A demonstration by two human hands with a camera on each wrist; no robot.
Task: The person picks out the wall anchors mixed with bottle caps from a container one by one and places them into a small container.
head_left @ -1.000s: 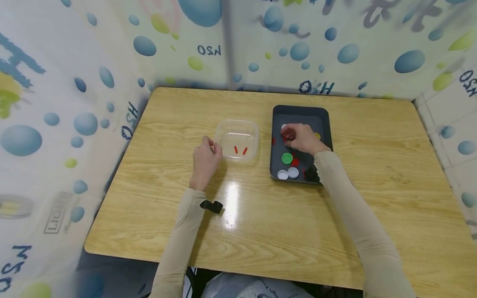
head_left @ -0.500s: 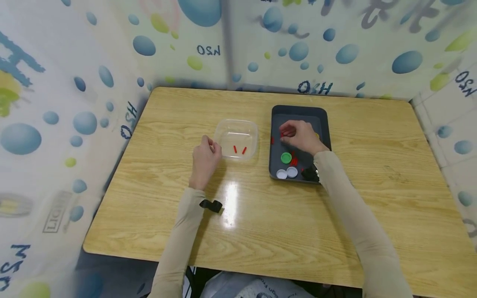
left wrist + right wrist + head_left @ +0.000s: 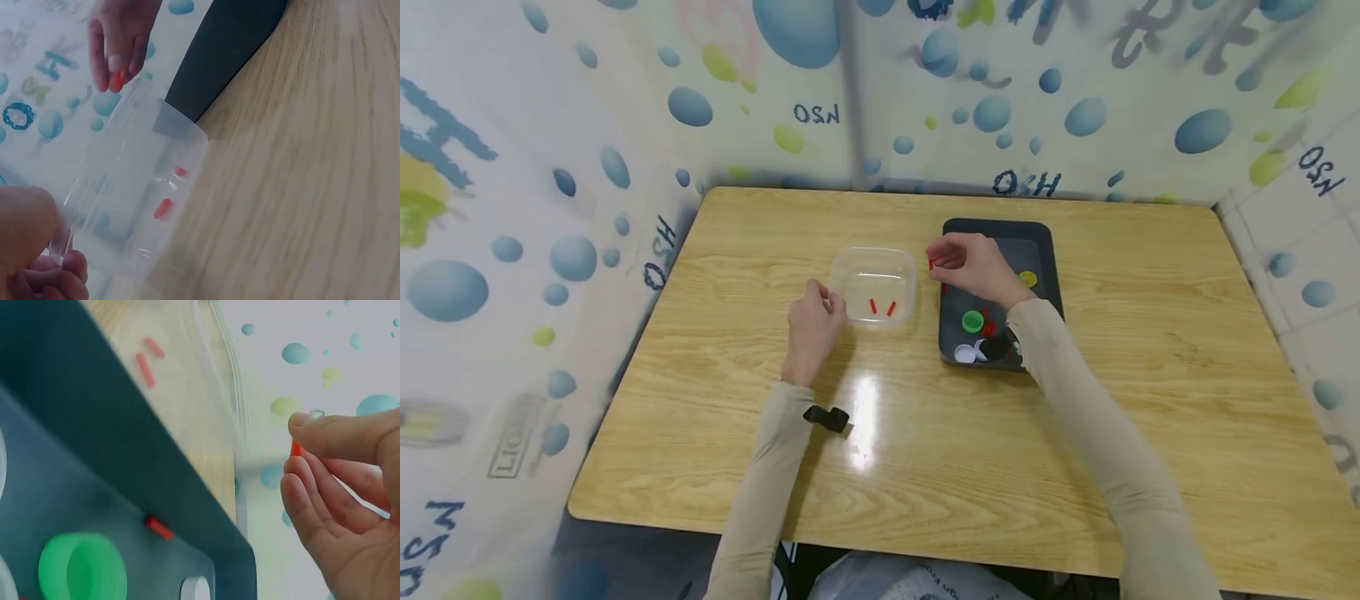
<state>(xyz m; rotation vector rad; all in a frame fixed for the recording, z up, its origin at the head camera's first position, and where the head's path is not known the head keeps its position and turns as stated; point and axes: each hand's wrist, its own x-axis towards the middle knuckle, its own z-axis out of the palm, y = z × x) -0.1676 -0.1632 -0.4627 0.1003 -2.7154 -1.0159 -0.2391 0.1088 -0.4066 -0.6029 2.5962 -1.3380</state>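
Note:
My right hand [image 3: 973, 268] pinches a small red piece [image 3: 932, 264] [image 3: 295, 449] [image 3: 116, 80] between thumb and fingertips, held above the left edge of the dark tray [image 3: 1045, 250], close to the clear plastic container [image 3: 874, 283]. Two red pieces [image 3: 882, 307] [image 3: 164, 207] lie inside that container. My left hand [image 3: 812, 325] grips the container's near left corner [image 3: 62, 240]. The tray holds a green cap [image 3: 973, 321] [image 3: 81, 569], white caps [image 3: 966, 353], a yellow cap [image 3: 1027, 279] and more red pieces [image 3: 159, 527].
The wooden table [image 3: 925, 433] is walled on three sides by a bubble-printed sheet [image 3: 587, 125]. A black strap [image 3: 826, 417] sits on my left wrist. The table's near edge runs below my forearms.
My right hand lifted out of the tray with a red piece and moved left toward the clear container. The left hand stayed on the container.

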